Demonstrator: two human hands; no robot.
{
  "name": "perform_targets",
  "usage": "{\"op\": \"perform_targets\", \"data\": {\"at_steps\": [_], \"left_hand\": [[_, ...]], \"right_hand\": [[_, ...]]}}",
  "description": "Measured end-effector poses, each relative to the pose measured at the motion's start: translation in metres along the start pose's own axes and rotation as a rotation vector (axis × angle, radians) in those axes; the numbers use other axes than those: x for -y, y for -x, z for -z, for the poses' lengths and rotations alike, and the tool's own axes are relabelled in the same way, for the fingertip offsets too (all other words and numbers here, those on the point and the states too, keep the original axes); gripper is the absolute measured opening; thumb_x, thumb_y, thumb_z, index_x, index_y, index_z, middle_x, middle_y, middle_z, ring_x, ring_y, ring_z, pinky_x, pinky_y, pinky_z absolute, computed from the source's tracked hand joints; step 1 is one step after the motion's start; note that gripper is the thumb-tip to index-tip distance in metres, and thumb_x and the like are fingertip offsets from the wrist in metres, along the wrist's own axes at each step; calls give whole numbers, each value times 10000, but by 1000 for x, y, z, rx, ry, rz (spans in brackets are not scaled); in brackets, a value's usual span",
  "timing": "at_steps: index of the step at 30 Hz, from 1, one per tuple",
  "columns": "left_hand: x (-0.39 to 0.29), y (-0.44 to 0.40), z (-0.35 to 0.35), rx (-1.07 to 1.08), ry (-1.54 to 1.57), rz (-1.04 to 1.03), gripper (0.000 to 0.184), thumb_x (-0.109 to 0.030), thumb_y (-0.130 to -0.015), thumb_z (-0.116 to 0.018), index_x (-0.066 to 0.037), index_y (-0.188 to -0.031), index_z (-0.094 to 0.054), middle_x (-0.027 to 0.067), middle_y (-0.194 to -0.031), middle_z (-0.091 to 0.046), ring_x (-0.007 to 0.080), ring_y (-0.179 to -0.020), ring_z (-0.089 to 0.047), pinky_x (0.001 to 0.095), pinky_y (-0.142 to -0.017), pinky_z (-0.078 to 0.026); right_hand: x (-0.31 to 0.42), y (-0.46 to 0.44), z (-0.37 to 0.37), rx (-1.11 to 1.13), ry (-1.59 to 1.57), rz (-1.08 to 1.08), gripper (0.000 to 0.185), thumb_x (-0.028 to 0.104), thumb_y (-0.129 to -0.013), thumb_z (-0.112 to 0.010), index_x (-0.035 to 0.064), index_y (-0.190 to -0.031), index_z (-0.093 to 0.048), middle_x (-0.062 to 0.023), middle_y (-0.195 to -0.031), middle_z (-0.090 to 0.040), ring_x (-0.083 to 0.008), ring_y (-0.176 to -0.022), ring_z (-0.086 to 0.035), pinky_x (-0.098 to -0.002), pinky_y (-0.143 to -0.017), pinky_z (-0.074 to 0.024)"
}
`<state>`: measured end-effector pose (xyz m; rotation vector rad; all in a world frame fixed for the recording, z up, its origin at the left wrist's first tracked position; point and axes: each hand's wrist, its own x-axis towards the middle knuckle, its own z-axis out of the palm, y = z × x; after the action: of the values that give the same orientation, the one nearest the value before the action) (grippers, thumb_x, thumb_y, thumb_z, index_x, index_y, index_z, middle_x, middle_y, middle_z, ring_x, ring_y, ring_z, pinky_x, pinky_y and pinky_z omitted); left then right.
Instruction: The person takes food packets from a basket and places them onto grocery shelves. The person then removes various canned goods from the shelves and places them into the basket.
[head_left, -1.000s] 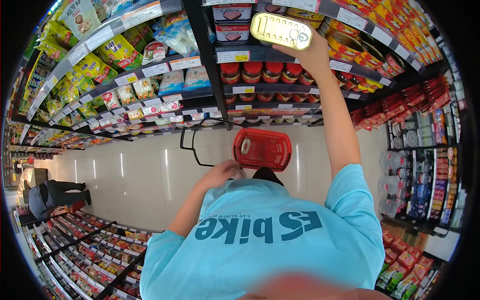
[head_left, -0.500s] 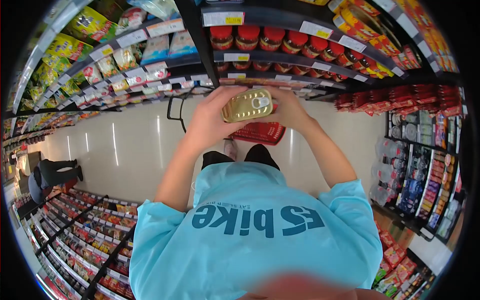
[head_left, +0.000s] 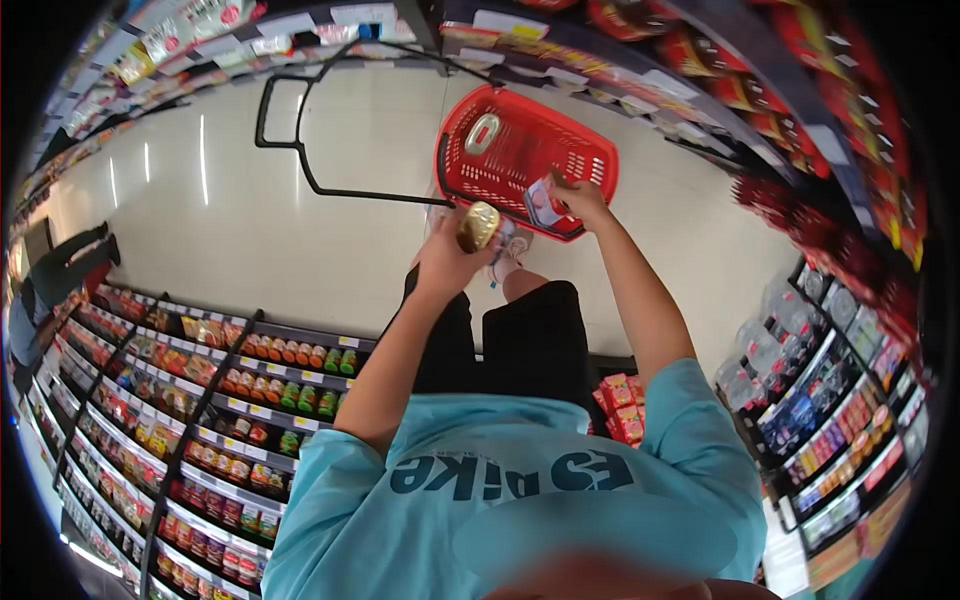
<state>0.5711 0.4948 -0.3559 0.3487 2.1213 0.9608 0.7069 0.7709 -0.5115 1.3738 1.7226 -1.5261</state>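
My left hand is closed around a gold-lidded food tin, held just outside the near left edge of the red shopping basket. My right hand reaches over the basket's near right part. Its fingers grip a small block-shaped pack with a pink, white and blue printed side; whether that is a tin or a carton I cannot tell. A pale oval shape shows at the basket's far left; I cannot make out what it is.
The basket's long black handle extends left over the pale floor. Stocked shelves run along the far side, more shelves stand lower left, and bottles are at right. Another person is at far left. My shoe is beside the basket.
My hands, earlier together on the tin near the shelf, have lowered and separated. The left keeps a tin; the right now holds the printed pack over the basket. The view has tilted downward.
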Motion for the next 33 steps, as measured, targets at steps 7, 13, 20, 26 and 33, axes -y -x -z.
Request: {"op": "perform_targets", "data": {"at_steps": [7,13,20,26,33], "left_hand": [[111,-47,-117,259,4,193,661,-275,-699,-818,-16,-1231,-522,218,-1146,-600,408,-1061,-622,473,-884,-522],[145,-54,-151,345,-88,209,711,-254,-675,-829,-57,-1269,-493,170,-1210,-567,398,-1064,-638,472,-882,-550],[152,-63,-155,384,-27,277,754,-179,-688,-828,-86,-1339,-460,165,-1213,-547,406,-1039,-638,471,-836,-564],[149,-67,-165,320,-10,254,721,-184,-695,-821,-90,-1317,-470,164,-1204,-557,403,-1026,-641,468,-833,-567],[136,-84,-166,55,109,236,635,-168,-729,-818,-73,-1282,-521,166,-1169,-566,385,-1028,-629,439,-849,-558]], "right_hand": [[-41,-168,-82,-152,61,-213,529,397,-706,-849,1,-1040,-748,-130,-1010,-746,-204,-855,-748,-360,-695,-662],[-107,-330,-134,-291,471,-170,1024,632,-598,-845,-69,-1293,-573,-265,-1297,-637,-363,-1201,-640,-424,-993,-530],[-97,-376,-178,-334,446,-125,920,459,-670,-849,-119,-1307,-522,-285,-1253,-653,-384,-1136,-665,-416,-988,-535],[-117,-368,-164,-111,190,163,640,309,-774,-827,-13,-1279,-603,-210,-1192,-701,-281,-1103,-687,-390,-903,-562],[-110,-236,-106,51,-250,-108,258,250,-954,-647,5,-1033,-650,-65,-895,-674,-156,-807,-676,-299,-675,-584]]}}
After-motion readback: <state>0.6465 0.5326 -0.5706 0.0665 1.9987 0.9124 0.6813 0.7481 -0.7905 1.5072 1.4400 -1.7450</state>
